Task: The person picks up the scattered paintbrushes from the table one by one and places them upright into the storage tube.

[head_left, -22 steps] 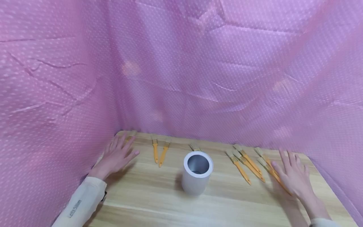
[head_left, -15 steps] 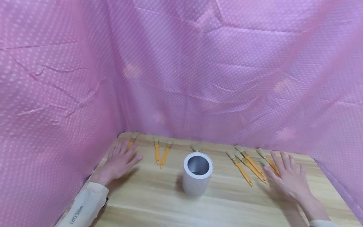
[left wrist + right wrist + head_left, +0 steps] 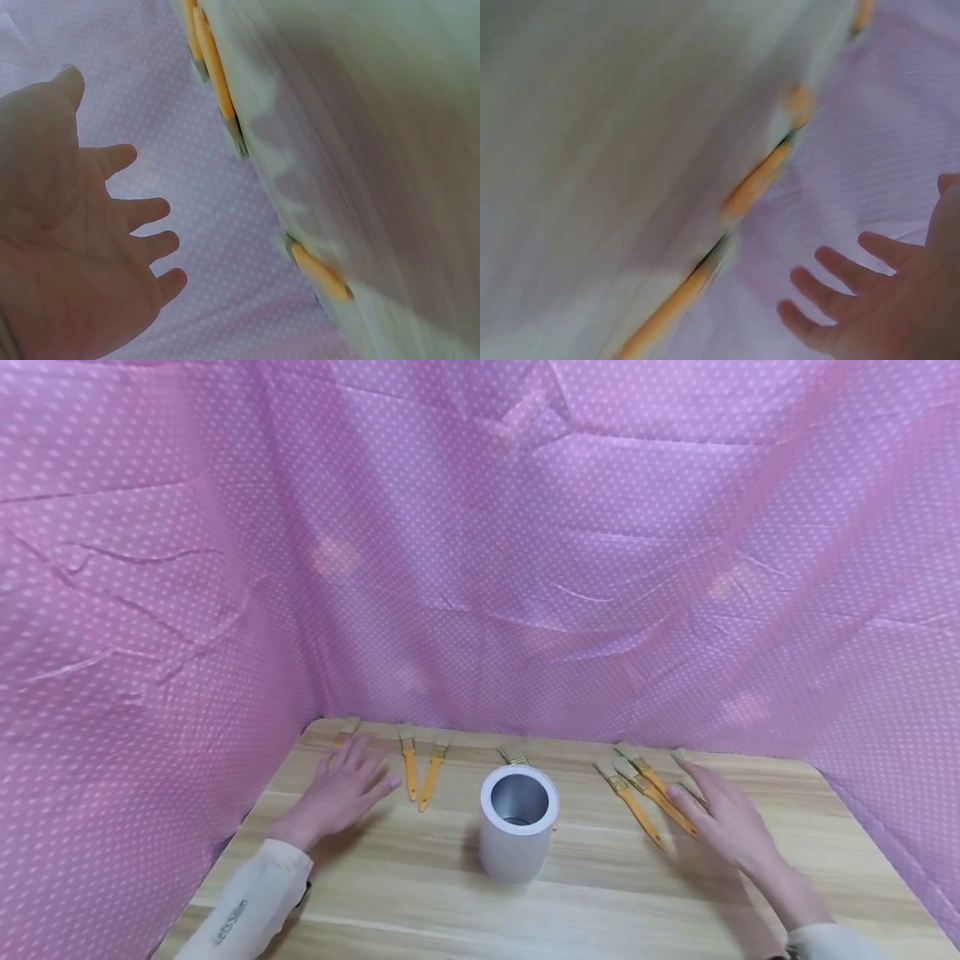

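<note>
A white open-topped can [image 3: 513,860] stands upright mid-table in the head view. My left hand [image 3: 341,797], fingers spread, hovers over the table's left side, partly covering one paintbrush [image 3: 348,727]. To its right lie two yellow-handled paintbrushes [image 3: 432,777]. Behind the can, only the bristle end of another paintbrush [image 3: 514,753] shows. Several paintbrushes [image 3: 636,814] lie fanned out at the right. Over the rightmost ones is my right hand [image 3: 727,822], hiding most of them. Both wrist views show each hand, left [image 3: 82,225] and right [image 3: 885,292], holding nothing, with fingers extended.
The wood-grain table [image 3: 375,902] has rounded far corners. Pink dotted cloth [image 3: 480,568] hangs close around its far and side edges. A small yellow bit [image 3: 555,827] shows just right of the can, perhaps a handle end.
My right hand has moved left, closer to the fanned paintbrushes, and now covers more of the rightmost ones. The left hand has shifted slightly right. The can and paintbrushes appear to stay put.
</note>
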Demonstrator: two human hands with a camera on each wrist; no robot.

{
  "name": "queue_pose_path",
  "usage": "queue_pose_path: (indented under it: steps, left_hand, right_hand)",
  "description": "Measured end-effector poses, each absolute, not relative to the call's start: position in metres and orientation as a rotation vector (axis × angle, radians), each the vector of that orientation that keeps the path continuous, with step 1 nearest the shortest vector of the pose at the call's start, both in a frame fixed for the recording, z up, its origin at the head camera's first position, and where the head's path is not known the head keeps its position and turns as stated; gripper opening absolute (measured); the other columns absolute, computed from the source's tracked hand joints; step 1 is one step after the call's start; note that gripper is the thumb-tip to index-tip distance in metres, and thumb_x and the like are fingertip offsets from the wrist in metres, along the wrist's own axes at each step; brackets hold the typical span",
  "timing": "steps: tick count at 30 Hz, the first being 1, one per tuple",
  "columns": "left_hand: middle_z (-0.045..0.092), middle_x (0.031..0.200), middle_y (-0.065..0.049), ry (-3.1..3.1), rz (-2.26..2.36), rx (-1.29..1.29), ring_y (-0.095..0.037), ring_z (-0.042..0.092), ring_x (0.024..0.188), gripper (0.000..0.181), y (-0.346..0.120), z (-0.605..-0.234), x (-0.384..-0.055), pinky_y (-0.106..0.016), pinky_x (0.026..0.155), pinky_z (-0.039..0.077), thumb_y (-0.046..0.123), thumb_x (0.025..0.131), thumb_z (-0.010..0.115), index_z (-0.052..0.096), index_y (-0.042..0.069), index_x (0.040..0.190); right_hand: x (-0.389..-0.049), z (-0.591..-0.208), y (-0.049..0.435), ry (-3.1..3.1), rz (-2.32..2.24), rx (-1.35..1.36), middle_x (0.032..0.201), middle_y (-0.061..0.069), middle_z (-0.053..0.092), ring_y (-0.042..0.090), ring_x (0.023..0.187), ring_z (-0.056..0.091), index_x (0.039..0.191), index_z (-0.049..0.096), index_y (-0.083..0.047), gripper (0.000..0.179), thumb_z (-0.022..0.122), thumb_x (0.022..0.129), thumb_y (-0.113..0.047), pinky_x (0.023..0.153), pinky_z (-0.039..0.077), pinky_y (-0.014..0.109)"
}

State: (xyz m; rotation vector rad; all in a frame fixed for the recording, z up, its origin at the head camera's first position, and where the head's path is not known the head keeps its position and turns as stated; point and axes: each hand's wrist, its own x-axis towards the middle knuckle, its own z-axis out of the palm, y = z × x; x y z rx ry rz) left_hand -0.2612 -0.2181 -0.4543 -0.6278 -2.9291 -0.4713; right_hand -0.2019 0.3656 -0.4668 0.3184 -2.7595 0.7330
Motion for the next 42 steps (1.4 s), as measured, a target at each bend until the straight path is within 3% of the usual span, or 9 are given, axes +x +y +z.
queue_pose_path:
  steps: [5, 12, 17, 22, 26, 29, 31, 36, 42]
  left_hand:
    - [0.025, 0.163, -0.021, -2.899, -0.482, -0.68, -0.045, 0.019, 0.147, 0.069, -0.196, -0.451, -0.272, -0.067, 0.115, 0.007, 0.053, 0.105, 0.049, 0.035, 0.013, 0.159]
    - [0.042, 0.155, -0.017, -2.882, -0.545, -0.687, -0.043, 0.033, 0.142, 0.062, -0.172, -0.452, -0.294, -0.068, 0.114, 0.012, 0.048, 0.105, 0.052, 0.041, 0.013, 0.156]
    - [0.048, 0.15, -0.015, -2.899, -0.63, -0.651, -0.041, 0.039, 0.139, 0.056, -0.163, -0.456, -0.31, -0.065, 0.115, 0.015, 0.038, 0.104, 0.057, 0.047, 0.009, 0.151]
    - [0.057, 0.141, -0.016, -2.904, -0.61, -0.599, -0.039, 0.047, 0.133, 0.045, -0.15, -0.463, -0.329, -0.062, 0.111, 0.029, 0.026, 0.102, 0.061, 0.058, 0.001, 0.139]
    - [0.067, 0.11, -0.011, -2.979, -0.562, -0.579, -0.031, 0.062, 0.099, 0.027, -0.135, -0.465, -0.343, -0.052, 0.089, 0.05, 0.026, 0.101, 0.062, 0.07, 0.002, 0.11]
    - [0.059, 0.084, -0.005, -3.036, -0.478, -0.556, -0.025, 0.055, 0.078, 0.029, -0.125, -0.464, -0.351, -0.046, 0.071, 0.051, 0.028, 0.101, 0.062, 0.064, 0.008, 0.08]
    - [0.055, 0.077, -0.003, -3.046, -0.406, -0.514, -0.024, 0.052, 0.079, 0.036, -0.119, -0.465, -0.354, -0.046, 0.071, 0.048, 0.03, 0.1, 0.062, 0.057, 0.012, 0.069]
    - [0.054, 0.066, -0.003, -3.058, -0.382, -0.364, -0.025, 0.053, 0.069, 0.042, -0.114, -0.467, -0.358, -0.049, 0.075, 0.045, 0.033, 0.096, 0.068, 0.055, 0.012, 0.061]
    - [0.049, 0.06, -0.001, -3.143, -0.513, -0.239, -0.017, 0.048, 0.053, 0.043, -0.112, -0.468, -0.357, -0.035, 0.054, 0.044, 0.03, 0.097, 0.069, 0.051, 0.013, 0.061]
  right_hand:
    - [-0.204, -0.456, 0.331, -2.685, 1.065, 0.4, 0.138, 0.019, 0.058, 0.045, 0.118, 0.057, 0.148, 0.049, -0.006, 0.05, 0.044, 0.11, -0.039, 0.089, 0.047, 0.067]
    - [-0.202, -0.441, 0.276, -2.562, 1.318, 0.593, 0.136, 0.007, 0.062, 0.032, 0.121, 0.06, 0.145, 0.054, -0.014, 0.039, 0.05, 0.109, -0.03, 0.097, 0.048, 0.057]
    - [-0.192, -0.437, 0.244, -2.531, 1.458, 0.802, 0.149, 0.004, 0.05, 0.034, 0.131, 0.051, 0.156, 0.039, -0.022, 0.055, 0.059, 0.105, -0.022, 0.102, 0.045, 0.054]
    - [-0.186, -0.439, 0.225, -2.502, 1.531, 0.935, 0.155, 0.008, 0.043, 0.036, 0.135, 0.046, 0.159, 0.032, -0.018, 0.073, 0.071, 0.097, -0.018, 0.107, 0.041, 0.054]
    - [-0.184, -0.442, 0.219, -2.492, 1.597, 0.918, 0.15, 0.008, 0.049, 0.031, 0.13, 0.052, 0.159, 0.034, -0.019, 0.08, 0.078, 0.092, -0.019, 0.105, 0.042, 0.055]
    - [-0.183, -0.444, 0.216, -2.463, 1.621, 0.908, 0.145, 0.007, 0.054, 0.03, 0.126, 0.056, 0.158, 0.037, -0.018, 0.081, 0.081, 0.089, -0.019, 0.103, 0.045, 0.054]
    - [-0.184, -0.445, 0.214, -2.433, 1.635, 0.899, 0.141, 0.006, 0.057, 0.03, 0.124, 0.058, 0.156, 0.04, -0.016, 0.081, 0.083, 0.088, -0.019, 0.103, 0.046, 0.05]
    - [-0.187, -0.449, 0.205, -2.361, 1.692, 0.857, 0.134, 0.007, 0.062, 0.029, 0.12, 0.06, 0.151, 0.048, -0.01, 0.077, 0.086, 0.084, -0.02, 0.102, 0.048, 0.04]
    - [-0.186, -0.451, 0.198, -2.333, 1.736, 0.83, 0.132, 0.007, 0.063, 0.028, 0.118, 0.061, 0.148, 0.051, -0.01, 0.075, 0.087, 0.083, -0.019, 0.101, 0.049, 0.039]
